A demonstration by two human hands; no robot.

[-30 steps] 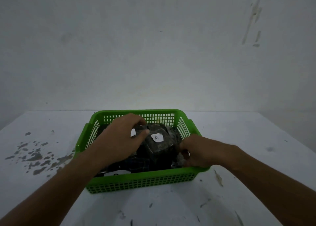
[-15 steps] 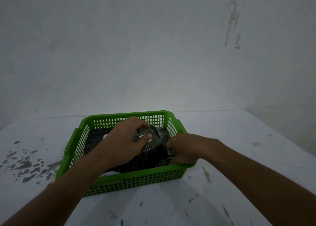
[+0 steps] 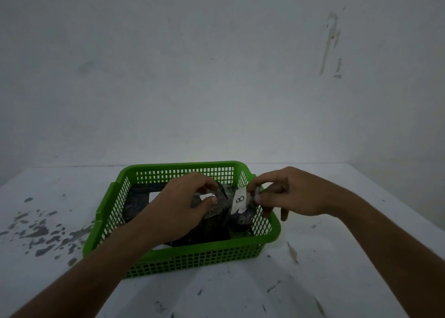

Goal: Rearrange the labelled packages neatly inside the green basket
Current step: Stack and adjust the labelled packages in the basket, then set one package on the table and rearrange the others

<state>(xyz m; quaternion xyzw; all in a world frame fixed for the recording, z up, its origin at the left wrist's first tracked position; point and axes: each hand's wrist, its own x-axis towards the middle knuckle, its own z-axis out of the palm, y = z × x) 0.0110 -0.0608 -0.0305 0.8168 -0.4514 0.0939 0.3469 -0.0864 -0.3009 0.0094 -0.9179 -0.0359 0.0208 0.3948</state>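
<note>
- The green basket (image 3: 183, 260) is set on the white worktop (image 3: 337, 281), with dark wrapped packages inside it.
- The package labelled B (image 3: 239, 201) is held up at about 3 o'clock in the basket, just inside the right wall; it is pinched at its edge by the fingers (image 3: 252, 190) of the right hand (image 3: 291, 193).
- A larger dark package (image 3: 212, 221) in the middle is covered by the left hand (image 3: 178, 209), whose fingers are curled closed on its top edge; its label is mostly hidden.
- Another flat package (image 3: 139, 197) with a white label lies at 9 o'clock, against the left wall.
- The step in hand is judged to be the seating of B beside the middle package.
- B should be lowered with its label kept upward and its side squared to the right wall.
- The middle package is best steadied, or nudged toward 9 o'clock, so that a gap is opened.
- The thin wrap may tear or slip if only a corner is pinched; a fuller grip would be safer.
</note>
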